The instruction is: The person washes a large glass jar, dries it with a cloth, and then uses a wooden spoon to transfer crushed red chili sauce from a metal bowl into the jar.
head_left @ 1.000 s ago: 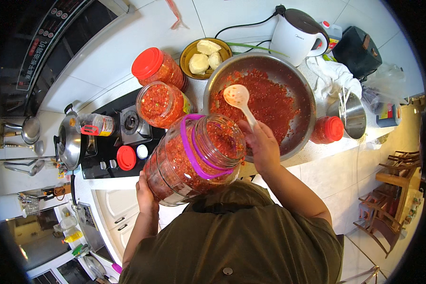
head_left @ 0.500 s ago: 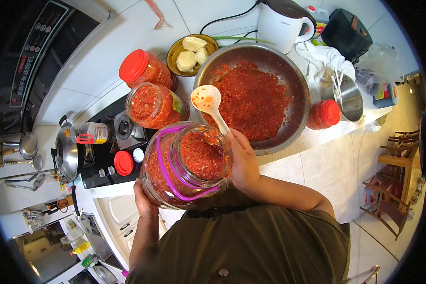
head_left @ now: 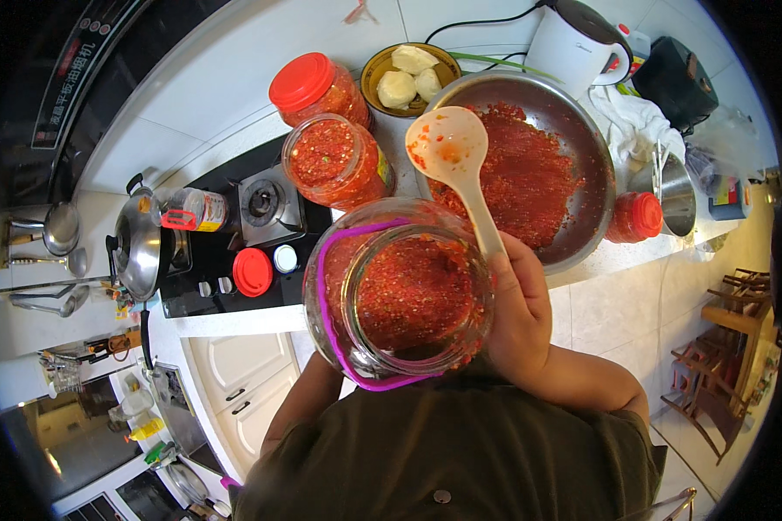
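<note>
A large glass jar (head_left: pixel 332 334) of chopped red chili, with a purple carry handle, is held up in front of me, its open mouth tilted up. My left forearm (head_left: pixel 308 395) reaches in under it; the jar hides that hand, which supports it from below. My right hand (head_left: pixel 523 313) is closed around the handle of a white spoon (head_left: pixel 450 149) smeared with red bits, and lies against the jar's right side. Beyond the spoon, the wide steel basin (head_left: pixel 601 195) contains a spread layer of chopped chili (head_left: pixel 530 169).
Behind the held jar stand an open filled jar (head_left: pixel 326 156) and a red-lidded jar (head_left: pixel 308 87). A brown bowl (head_left: pixel 375 74) holds pale lumps. A red lid (head_left: pixel 252 272) lies on the black stove. Another red-lidded jar (head_left: pixel 636 215) and a white kettle (head_left: pixel 573 48) flank the basin.
The held jar has come up closer, its mouth turned more toward me. The spoon has risen with my right hand. My left hand has slipped out of sight beneath the jar.
</note>
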### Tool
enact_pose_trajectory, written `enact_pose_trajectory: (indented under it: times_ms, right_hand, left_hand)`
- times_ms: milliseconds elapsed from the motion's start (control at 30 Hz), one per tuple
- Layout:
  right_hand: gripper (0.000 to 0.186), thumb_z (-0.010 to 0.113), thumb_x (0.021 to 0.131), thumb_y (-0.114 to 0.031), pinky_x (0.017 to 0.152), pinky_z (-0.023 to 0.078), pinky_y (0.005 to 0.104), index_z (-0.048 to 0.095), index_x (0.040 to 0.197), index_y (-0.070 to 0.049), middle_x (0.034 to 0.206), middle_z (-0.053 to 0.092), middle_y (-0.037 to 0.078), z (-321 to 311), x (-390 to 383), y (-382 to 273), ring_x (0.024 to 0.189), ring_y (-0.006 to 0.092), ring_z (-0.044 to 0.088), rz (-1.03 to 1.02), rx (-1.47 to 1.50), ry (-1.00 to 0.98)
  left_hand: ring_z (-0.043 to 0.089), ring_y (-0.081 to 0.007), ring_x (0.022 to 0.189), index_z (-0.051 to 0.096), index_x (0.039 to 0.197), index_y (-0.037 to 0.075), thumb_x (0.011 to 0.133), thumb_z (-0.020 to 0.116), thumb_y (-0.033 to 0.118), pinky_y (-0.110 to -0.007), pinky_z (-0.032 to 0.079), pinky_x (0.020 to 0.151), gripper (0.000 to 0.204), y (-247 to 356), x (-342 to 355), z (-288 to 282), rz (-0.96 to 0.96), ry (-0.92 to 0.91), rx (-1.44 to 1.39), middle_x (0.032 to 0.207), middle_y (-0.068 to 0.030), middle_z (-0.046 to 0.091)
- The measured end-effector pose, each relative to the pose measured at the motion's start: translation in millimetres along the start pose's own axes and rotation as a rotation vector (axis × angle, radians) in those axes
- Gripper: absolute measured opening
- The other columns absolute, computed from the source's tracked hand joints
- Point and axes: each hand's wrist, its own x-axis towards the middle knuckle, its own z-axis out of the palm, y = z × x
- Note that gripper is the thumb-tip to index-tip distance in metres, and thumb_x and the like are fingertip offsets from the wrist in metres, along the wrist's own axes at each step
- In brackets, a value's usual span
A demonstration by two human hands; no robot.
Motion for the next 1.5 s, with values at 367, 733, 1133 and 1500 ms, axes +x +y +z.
enact_pose_trajectory:
  times_ms: [367,733,1133,1500]
  right_hand:
    - [0.033,0.042,0.106,-0.009,0.110,0.038,0.0373,0.052,0.134,0.006,0.139,0.055,0.021,13,0,-4,0.130,0.0275,0.052,-0.279,-0.300,-0.151]
    - [0.032,0.041,0.106,-0.010,0.110,0.037,0.0383,0.054,0.131,0.006,0.140,0.054,0.022,17,5,12,0.131,0.0298,0.052,-0.311,-0.355,-0.135]
    - [0.033,0.040,0.105,-0.009,0.111,0.036,0.0386,0.054,0.131,0.007,0.139,0.053,0.022,20,5,14,0.130,0.0294,0.051,-0.303,-0.312,-0.117]
    - [0.034,0.041,0.105,-0.011,0.109,0.037,0.0384,0.056,0.130,0.007,0.137,0.054,0.022,23,7,16,0.126,0.0283,0.051,-0.362,-0.395,-0.172]
  left_hand:
    - [0.059,-0.0224,0.105,0.053,0.134,0.004,0.102,0.042,0.035,-0.036,0.046,0.088,0.046,-7,31,12,-0.054,-0.114,-0.143,0.121,-0.0113,0.063]
    - [0.060,-0.0221,0.104,0.054,0.133,0.005,0.101,0.044,0.035,-0.035,0.047,0.087,0.046,-2,38,2,-0.068,-0.113,-0.167,0.119,-0.0109,0.064]
    - [0.061,-0.0217,0.103,0.056,0.131,0.005,0.100,0.047,0.035,-0.035,0.048,0.087,0.044,-1,44,0,-0.076,-0.110,-0.186,0.118,-0.0104,0.065]
    - [0.062,-0.0214,0.102,0.057,0.130,0.005,0.099,0.049,0.035,-0.035,0.048,0.087,0.043,0,43,-4,-0.083,-0.092,-0.197,0.116,-0.0099,0.066]
